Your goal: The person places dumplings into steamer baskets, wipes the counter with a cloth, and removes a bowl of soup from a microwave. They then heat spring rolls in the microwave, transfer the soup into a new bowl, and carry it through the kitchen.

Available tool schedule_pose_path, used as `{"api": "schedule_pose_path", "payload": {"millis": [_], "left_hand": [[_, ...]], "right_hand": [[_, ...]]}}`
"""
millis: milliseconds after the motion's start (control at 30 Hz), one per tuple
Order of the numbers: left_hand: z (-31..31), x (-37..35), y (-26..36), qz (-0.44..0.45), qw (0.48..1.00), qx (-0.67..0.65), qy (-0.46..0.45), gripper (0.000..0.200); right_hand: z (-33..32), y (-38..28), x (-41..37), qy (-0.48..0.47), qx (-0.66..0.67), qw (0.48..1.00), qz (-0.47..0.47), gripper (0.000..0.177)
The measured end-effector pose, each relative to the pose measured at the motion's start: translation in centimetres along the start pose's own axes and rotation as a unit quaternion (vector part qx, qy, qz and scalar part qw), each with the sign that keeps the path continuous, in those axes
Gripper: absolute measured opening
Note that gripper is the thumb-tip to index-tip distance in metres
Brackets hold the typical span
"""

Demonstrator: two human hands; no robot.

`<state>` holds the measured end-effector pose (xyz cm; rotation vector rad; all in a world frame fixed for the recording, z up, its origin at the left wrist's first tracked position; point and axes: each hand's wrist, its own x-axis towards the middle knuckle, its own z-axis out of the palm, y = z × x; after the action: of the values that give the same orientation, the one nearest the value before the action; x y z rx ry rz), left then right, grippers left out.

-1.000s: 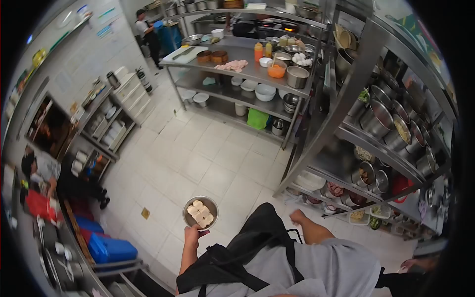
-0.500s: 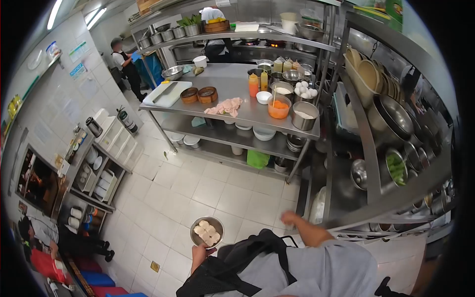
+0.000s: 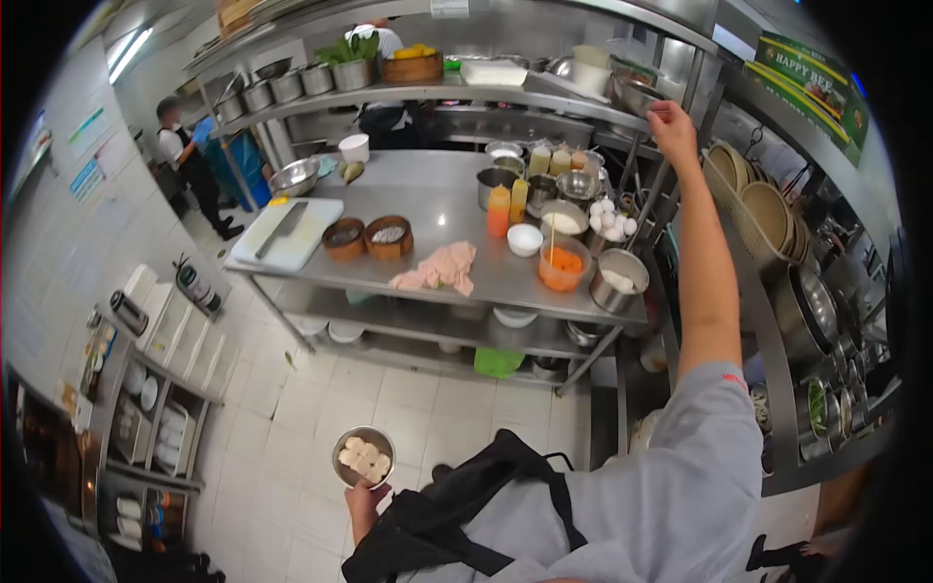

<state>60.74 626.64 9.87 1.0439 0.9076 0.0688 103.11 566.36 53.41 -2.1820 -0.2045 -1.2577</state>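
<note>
My left hand (image 3: 363, 507) grips the near rim of a round metal bowl (image 3: 337, 470), held low over the floor at my left. Several pale, rounded pieces (image 3: 364, 459) that look like dough or buns lie inside it. My right arm is stretched up and forward to the upper shelf (image 3: 428, 94). There my right hand (image 3: 673, 131) has its fingers curled at the rim of a shiny metal mixing bowl (image 3: 638, 95) on the shelf's right end. White tubs (image 3: 591, 73) stand beside that bowl.
A steel worktable (image 3: 418, 194) holds a cutting board with a knife (image 3: 282, 231), bamboo steamers (image 3: 389, 238), a pink cloth (image 3: 439, 269), sauce bottles (image 3: 499, 212), eggs (image 3: 610, 222) and an orange-filled container (image 3: 562, 267). Racks with pans (image 3: 812, 311) stand right. A co-worker (image 3: 190, 160) stands far left.
My right hand has risen from beside my body to the metal mixing bowl on the upper shelf. My view has moved closer to the worktable; my left hand still holds its bowl.
</note>
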Motion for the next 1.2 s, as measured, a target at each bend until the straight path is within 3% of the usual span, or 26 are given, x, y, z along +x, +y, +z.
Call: {"api": "schedule_pose_path", "payload": {"millis": [67, 200, 333, 367, 467, 500, 567, 600, 633, 700, 833, 933, 1033, 1133, 1200], "left_hand": [[0.3, 5.0, 2.4, -0.002, 0.998, 0.063, -0.024, 0.044], [1.3, 12.4, 6.8, 0.051, 0.992, 0.100, -0.049, 0.048], [6.4, 16.4, 13.3, 0.107, 0.989, 0.098, -0.036, 0.047], [7.5, 17.6, 14.6, 0.084, 0.991, 0.098, -0.046, 0.046], [11.8, 20.5, 17.8, 0.098, 0.992, 0.068, -0.027, 0.041], [12.8, 21.8, 18.5, 0.094, 0.993, 0.068, -0.035, 0.041], [16.4, 22.2, 21.3, 0.096, 0.992, 0.082, -0.023, 0.031], [17.5, 23.4, 22.0, 0.103, 0.991, 0.079, -0.045, 0.028], [18.8, 24.1, 22.6, 0.107, 0.989, 0.093, -0.037, 0.034], [20.6, 25.5, 23.5, 0.094, 0.991, 0.075, -0.055, 0.033], [21.8, 28.6, 25.7, 0.073, 0.993, 0.073, -0.051, 0.031], [21.8, 30.7, 28.5, 0.089, 0.993, 0.064, -0.049, 0.030], [21.9, 33.9, 32.0, 0.098, 0.989, 0.092, -0.055, 0.029], [23.8, 36.0, 35.0, 0.117, 0.985, 0.090, -0.086, 0.029], [25.3, 37.8, 36.6, 0.110, 0.977, 0.135, -0.126, 0.029]], "right_hand": [[-1.2, 0.9, 3.0, 0.012, -0.131, 0.990, 0.047, 0.027], [-0.7, 6.5, 7.0, 0.024, -0.241, 0.968, 0.068, 0.027], [-0.1, 16.3, 14.4, -0.014, -0.324, 0.944, -0.054, 0.028], [0.2, 16.5, 15.6, -0.005, -0.322, 0.946, -0.039, 0.029], [0.2, 21.7, 20.6, -0.123, -0.316, 0.941, -0.024, 0.033], [0.3, 23.8, 22.1, -0.185, -0.283, 0.941, 0.008, 0.045], [0.9, 23.5, 22.8, -0.296, -0.345, 0.887, 0.079, 0.060], [0.5, 26.6, 24.0, -0.330, -0.372, 0.866, 0.051, 0.057], [0.3, 28.6, 24.7, -0.348, -0.318, 0.882, 0.017, 0.047], [-0.5, 29.2, 25.2, -0.359, -0.324, 0.875, 0.029, 0.048], [-1.0, 26.7, 25.5, -0.278, -0.389, 0.875, 0.084, 0.050], [-1.5, 22.9, 25.5, -0.164, -0.421, 0.881, 0.141, 0.051], [-0.2, 14.5, 23.9, 0.000, -0.421, 0.880, 0.220, 0.053], [6.4, 2.1, 20.3, 0.170, -0.330, 0.887, 0.274, 0.055], [10.9, -2.5, 14.4, 0.207, -0.224, 0.950, 0.063, 0.047]]}}
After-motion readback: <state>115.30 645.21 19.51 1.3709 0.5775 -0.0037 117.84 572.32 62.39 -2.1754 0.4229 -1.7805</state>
